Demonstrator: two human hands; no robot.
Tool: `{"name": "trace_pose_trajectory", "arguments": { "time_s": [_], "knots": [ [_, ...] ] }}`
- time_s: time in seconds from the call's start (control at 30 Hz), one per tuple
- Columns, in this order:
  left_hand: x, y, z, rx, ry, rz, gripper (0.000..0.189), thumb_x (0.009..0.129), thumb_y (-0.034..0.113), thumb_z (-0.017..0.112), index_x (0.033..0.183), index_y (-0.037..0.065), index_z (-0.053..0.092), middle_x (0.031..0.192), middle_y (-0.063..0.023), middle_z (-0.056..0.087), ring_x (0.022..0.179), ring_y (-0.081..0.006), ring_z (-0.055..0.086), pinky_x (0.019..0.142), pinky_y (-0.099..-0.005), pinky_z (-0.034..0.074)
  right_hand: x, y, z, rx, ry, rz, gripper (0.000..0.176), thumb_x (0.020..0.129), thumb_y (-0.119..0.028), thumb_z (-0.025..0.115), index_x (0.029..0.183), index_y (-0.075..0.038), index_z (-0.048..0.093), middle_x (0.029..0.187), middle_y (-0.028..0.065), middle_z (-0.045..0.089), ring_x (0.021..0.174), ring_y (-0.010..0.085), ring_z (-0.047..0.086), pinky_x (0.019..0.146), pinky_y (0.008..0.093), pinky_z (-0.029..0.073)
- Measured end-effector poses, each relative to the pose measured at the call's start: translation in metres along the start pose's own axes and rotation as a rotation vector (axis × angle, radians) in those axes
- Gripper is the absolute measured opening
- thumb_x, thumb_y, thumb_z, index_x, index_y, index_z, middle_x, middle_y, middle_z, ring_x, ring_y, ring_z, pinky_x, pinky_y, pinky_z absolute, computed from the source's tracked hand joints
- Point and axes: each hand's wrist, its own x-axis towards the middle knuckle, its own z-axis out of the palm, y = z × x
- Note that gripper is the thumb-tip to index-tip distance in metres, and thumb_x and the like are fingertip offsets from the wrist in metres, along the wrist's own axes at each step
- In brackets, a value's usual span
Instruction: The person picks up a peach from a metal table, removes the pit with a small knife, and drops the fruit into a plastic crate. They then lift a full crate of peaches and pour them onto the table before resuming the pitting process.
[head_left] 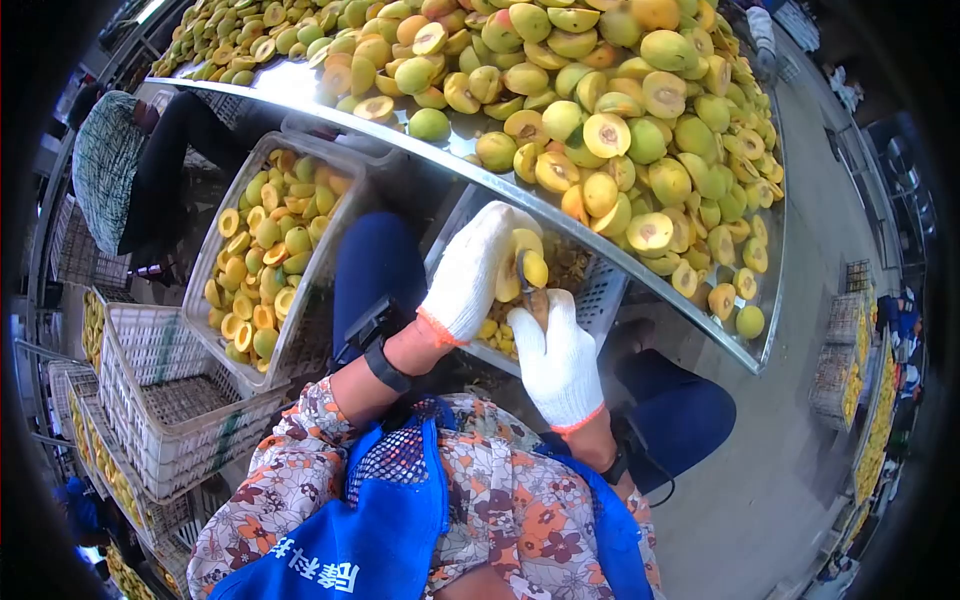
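White knitted gloves with orange cuffs cover both hands. My left hand is closed round a yellow-green fruit half, its fingers curled over the far side. In my right hand is a small tool with a wooden handle and a curved metal end, which touches the fruit. Both hands are over a pale crate between the knees, holding brown and yellow bits. Beyond them, a metal table bears a big heap of halved fruit, many with stones showing.
Left of my knee is a crate full of fruit halves. Stacked white crates stand at the lower left. Another person sits at the upper left. The table's metal corner juts out right of the hands.
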Motion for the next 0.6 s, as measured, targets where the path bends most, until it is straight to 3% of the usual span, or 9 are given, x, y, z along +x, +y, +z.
{"name": "trace_pose_trajectory", "arguments": {
  "time_s": [0.13,0.23,0.3,0.33,0.37,0.43,0.5,0.57,0.6],
  "knots": [
    [-0.003,0.016,0.001,0.326,-0.071,0.117,0.046,0.111,0.038,0.035,0.108,0.002,0.064,0.098,-0.0073,0.064,0.09,-0.0134,0.06,0.083,-0.0302,0.049,0.001,0.005,0.0,0.038,-0.08,0.076,0.036,0.1,-0.026,0.062,0.122,-0.001,0.05,0.084,0.0306,0.066,0.08,0.0505,0.067,0.062,0.0538,0.055],
    [-0.008,0.022,0.009,0.534,-0.03,0.28,0.042,0.111,0.034,0.036,0.107,0.002,0.063,0.093,-0.0083,0.064,0.087,-0.0137,0.06,0.081,-0.0302,0.05,0.003,0.005,-0.002,-0.09,-0.088,-0.152,0.037,0.101,-0.027,0.06,0.124,0.0,0.049,0.081,0.0324,0.065,0.077,0.0519,0.066,0.062,0.0563,0.054],
    [-0.009,0.02,0.008,0.518,-0.029,0.102,0.038,0.11,0.031,0.037,0.107,0.002,0.062,0.087,-0.0085,0.063,0.082,-0.0139,0.062,0.077,-0.0306,0.051,0.001,-0.003,-0.001,0.167,-0.147,0.288,0.019,0.1,-0.014,0.058,0.115,-0.004,0.062,0.113,0.0336,0.061,0.083,0.0476,0.067,0.066,0.0539,0.053],
    [-0.008,0.019,0.007,0.532,-0.037,0.138,0.036,0.11,0.029,0.039,0.107,0.002,0.062,0.082,-0.0073,0.064,0.076,-0.0142,0.062,0.073,-0.0302,0.052,-0.005,0.012,0.005,0.118,-0.16,0.16,0.021,0.099,-0.017,0.059,0.114,-0.002,0.062,0.114,0.0353,0.061,0.079,0.049,0.067,0.066,0.0546,0.054],
    [-0.007,0.021,0.006,0.526,-0.066,0.133,0.032,0.109,0.027,0.041,0.108,0.002,0.062,0.083,-0.0082,0.065,0.076,-0.0144,0.063,0.072,-0.0295,0.052,-0.008,0.026,0.007,-0.093,-0.131,-0.185,0.024,0.093,-0.013,0.065,0.113,-0.002,0.062,0.114,0.0371,0.06,0.076,0.0504,0.066,0.065,0.0534,0.055],
    [-0.007,0.025,0.009,0.619,-0.062,0.206,0.018,0.104,0.017,0.05,0.104,0.003,0.061,0.084,-0.0197,0.064,0.076,-0.0371,0.066,0.071,-0.0402,0.052,-0.008,0.026,0.013,0.172,-0.102,0.056,0.03,0.083,-0.007,0.069,0.112,-0.003,0.062,0.114,0.0397,0.058,0.075,0.0506,0.065,0.063,0.0516,0.057],
    [-0.006,0.027,0.008,0.696,-0.104,0.224,0.016,0.102,0.016,0.052,0.103,0.004,0.062,0.084,-0.0219,0.064,0.081,-0.0431,0.065,0.071,-0.0426,0.052,-0.009,0.04,0.015,-0.131,-0.035,-0.365,0.034,0.076,-0.002,0.071,0.109,-0.004,0.063,0.112,0.0382,0.057,0.071,0.0483,0.064,0.06,0.0493,0.055],
    [0.0,0.024,0.001,0.776,-0.175,0.154,0.024,0.103,0.025,0.052,0.104,0.003,0.062,0.083,-0.0222,0.064,0.078,-0.0428,0.065,0.069,-0.0428,0.052,-0.01,0.031,0.015,0.343,-0.205,0.203,0.035,0.076,-0.002,0.071,0.11,-0.004,0.063,0.105,0.0339,0.057,0.07,0.0453,0.063,0.06,0.0473,0.054],
    [0.006,0.02,-0.005,0.721,-0.243,0.056,0.029,0.105,0.029,0.05,0.105,0.003,0.063,0.083,-0.0209,0.065,0.077,-0.039,0.066,0.069,-0.0413,0.052,-0.017,0.049,0.027,0.238,-0.123,-0.065,0.034,0.078,-0.002,0.071,0.111,-0.004,0.063,0.098,0.0288,0.057,0.069,0.0408,0.064,0.059,0.0444,0.053]
  ]
}}
